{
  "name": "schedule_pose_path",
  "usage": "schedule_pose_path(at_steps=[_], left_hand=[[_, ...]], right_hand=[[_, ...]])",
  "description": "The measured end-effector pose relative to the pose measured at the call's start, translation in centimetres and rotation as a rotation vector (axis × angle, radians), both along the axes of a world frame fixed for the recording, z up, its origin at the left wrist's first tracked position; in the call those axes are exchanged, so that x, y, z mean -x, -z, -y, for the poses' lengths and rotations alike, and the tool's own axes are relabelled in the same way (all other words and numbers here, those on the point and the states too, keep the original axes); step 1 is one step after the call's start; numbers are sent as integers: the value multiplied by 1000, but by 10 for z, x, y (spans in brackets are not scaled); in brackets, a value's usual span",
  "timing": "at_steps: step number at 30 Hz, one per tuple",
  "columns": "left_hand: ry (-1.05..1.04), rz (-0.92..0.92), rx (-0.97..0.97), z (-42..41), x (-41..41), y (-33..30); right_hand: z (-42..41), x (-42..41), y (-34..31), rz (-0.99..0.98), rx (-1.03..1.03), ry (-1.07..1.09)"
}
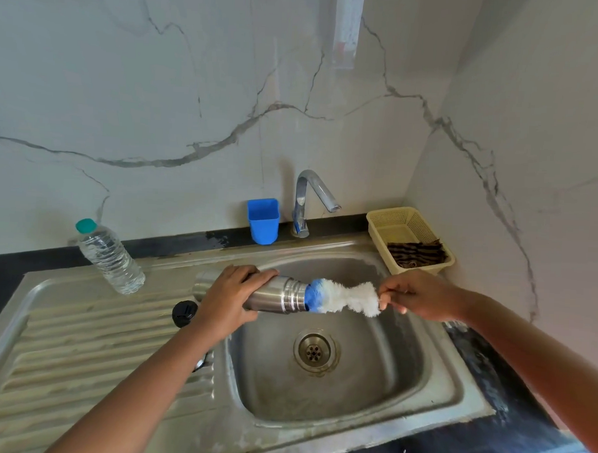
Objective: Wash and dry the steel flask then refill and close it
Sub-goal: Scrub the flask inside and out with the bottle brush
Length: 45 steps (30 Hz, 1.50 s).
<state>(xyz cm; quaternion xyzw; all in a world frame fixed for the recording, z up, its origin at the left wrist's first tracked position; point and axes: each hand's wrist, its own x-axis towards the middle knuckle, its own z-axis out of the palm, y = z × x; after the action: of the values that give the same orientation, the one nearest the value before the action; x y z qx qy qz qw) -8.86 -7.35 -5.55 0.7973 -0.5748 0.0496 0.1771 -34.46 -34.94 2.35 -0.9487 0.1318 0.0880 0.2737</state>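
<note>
Flask (pixel 274 293), one, gripped sideways by left hand (pixel 228 291); right hand (pixel 413 294) pinches one brush (pixel 342 296) at its mouth. One bottle (pixel 109 255), one cup (pixel 263 220), one basket (pixel 410 236) around steel sink (pixel 367 431); marble walls.

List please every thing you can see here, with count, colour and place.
steel flask: one, silver, held sideways over the sink
bottle brush: one, white and blue, at flask mouth
cap: one, black, on drainboard
water bottle: one, clear, teal cap, on drainboard
cup: one, blue, behind sink
tap: one, chrome
basket: one, cream, right of tap
sink: one, steel
left hand: grips flask
right hand: pinches brush
</note>
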Motion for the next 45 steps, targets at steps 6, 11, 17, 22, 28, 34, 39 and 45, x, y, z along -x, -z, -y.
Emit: schedule_pose_path(at_steps=[6, 11, 17, 22, 28, 34, 39, 45], left_hand=[[-16, 70, -23, 9, -8, -5], [18, -125, -125, 10, -13, -15], [43, -22, -57, 5, -14, -19], [59, 122, -31, 6, -19, -19], [15, 92, -52, 2, -23, -26], [45, 12, -147, 2, -18, -26], [24, 149, -42, 1, -11, -13], [45, 163, -33, 1, -7, -18]], right_hand=[[-19, -3, -2, 63, 60, 66], [-47, 0, 15, 632, 889, -249], [-58, -5, 21, 480, 680, -1], [-64, -17, 6, 8, -442, 288], [-76, -18, 13, 331, 393, 113], [-63, -18, 19, 508, 843, -163], [-69, -23, 11, -21, -485, 291], [-77, -26, 20, 268, 345, 60]])
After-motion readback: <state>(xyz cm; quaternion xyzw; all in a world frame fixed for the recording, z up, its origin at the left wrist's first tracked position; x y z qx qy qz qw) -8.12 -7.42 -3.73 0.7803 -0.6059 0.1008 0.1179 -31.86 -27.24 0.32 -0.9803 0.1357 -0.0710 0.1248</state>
